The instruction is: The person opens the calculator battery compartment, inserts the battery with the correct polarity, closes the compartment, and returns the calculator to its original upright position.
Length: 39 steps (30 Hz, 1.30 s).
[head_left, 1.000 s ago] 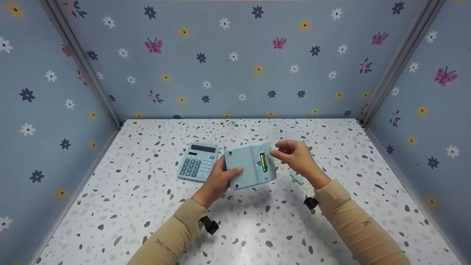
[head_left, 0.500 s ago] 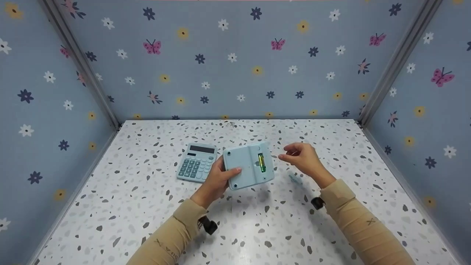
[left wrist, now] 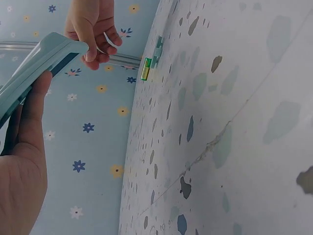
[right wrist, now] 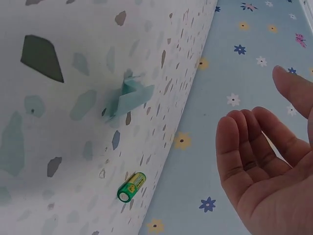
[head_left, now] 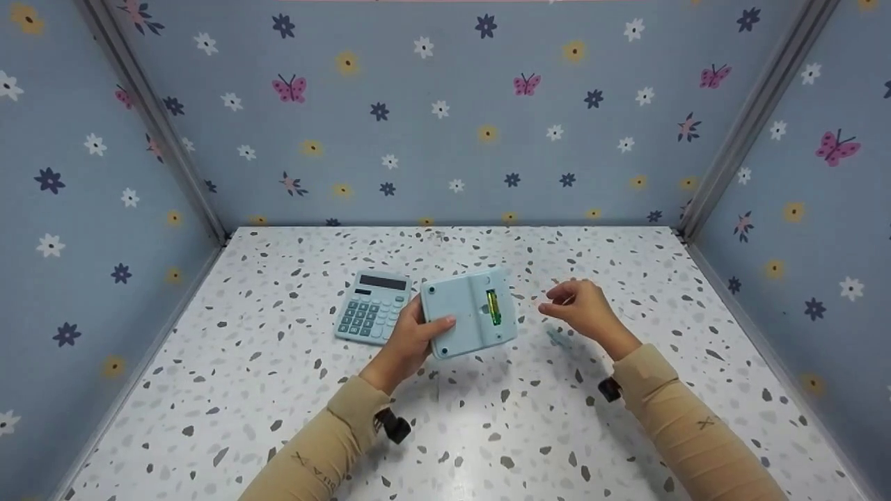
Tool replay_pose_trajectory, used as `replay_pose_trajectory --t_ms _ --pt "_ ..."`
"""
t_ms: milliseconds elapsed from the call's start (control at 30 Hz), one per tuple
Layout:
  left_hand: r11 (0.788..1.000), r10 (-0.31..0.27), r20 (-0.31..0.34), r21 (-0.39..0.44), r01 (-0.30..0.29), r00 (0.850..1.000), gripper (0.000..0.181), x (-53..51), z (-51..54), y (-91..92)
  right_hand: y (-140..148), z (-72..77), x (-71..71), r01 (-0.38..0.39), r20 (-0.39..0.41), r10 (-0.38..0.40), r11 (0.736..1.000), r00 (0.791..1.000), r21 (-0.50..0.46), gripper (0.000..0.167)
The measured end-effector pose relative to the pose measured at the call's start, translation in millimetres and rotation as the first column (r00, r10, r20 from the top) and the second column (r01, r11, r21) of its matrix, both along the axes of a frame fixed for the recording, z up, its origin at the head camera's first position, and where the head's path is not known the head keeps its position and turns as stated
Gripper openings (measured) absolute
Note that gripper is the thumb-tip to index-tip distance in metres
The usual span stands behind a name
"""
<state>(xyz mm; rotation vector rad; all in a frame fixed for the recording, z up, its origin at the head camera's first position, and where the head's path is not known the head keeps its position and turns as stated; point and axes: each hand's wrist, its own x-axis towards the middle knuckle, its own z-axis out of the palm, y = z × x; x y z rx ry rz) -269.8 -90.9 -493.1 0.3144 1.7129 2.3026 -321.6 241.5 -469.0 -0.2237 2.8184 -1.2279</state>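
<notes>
My left hand (head_left: 411, 341) grips a light blue calculator (head_left: 459, 316) by its left side, thumb on its back, which faces up. A green and yellow battery (head_left: 493, 307) sits in its uncovered battery slot. In the left wrist view the calculator (left wrist: 41, 61) appears edge-on. To its right, my right hand (head_left: 581, 308) hovers with nothing in its loosely bent fingers. On the table under that hand lies a small teal battery cover (head_left: 558, 338). In the right wrist view a loose green battery (right wrist: 132, 187) lies near the cover (right wrist: 128, 98); the head view does not show that battery.
A second light blue calculator (head_left: 374, 308) lies keys up on the speckled white table (head_left: 459, 445), left of the held one and partly behind my left hand. Blue flowered panels (head_left: 445, 160) enclose the table at the back and both sides.
My right hand has drawn away from the held calculator, to the right and slightly nearer me. The left hand and calculator have barely shifted.
</notes>
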Motion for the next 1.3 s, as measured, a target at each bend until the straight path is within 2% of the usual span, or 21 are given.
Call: replay_pose_trajectory --t_ms 233,467,733,1000,1300 --pt "1.000 0.006 -0.012 0.004 -0.006 1.000 0.069 -0.1 -0.9 -0.4 8 -7.9 -0.9 -0.032 -0.010 0.032 0.999 0.999 0.036 0.036" --pt "1.000 0.021 -0.001 -0.017 -0.021 1.000 0.068 0.1 -1.8 -0.8 12 -15.8 -1.6 -0.021 0.068 0.016 0.997 0.998 0.068 0.039" --pt "0.999 0.025 -0.009 -0.022 -0.026 1.000 0.067 0.9 -1.1 -0.4 12 -24.3 -0.7 -0.033 0.079 0.022 0.990 0.997 0.135 0.035" --pt "1.000 0.011 -0.010 -0.026 -0.012 1.000 0.069 2.5 -2.6 -1.0 11 -32.2 -0.4 -0.027 0.143 -0.003 0.977 0.990 0.210 0.035" --pt "1.000 0.010 -0.015 -0.014 -0.010 1.000 0.069 3.4 -2.6 -1.5 11 -36.6 -1.1 -0.040 0.179 0.002 0.976 0.984 0.212 0.035"
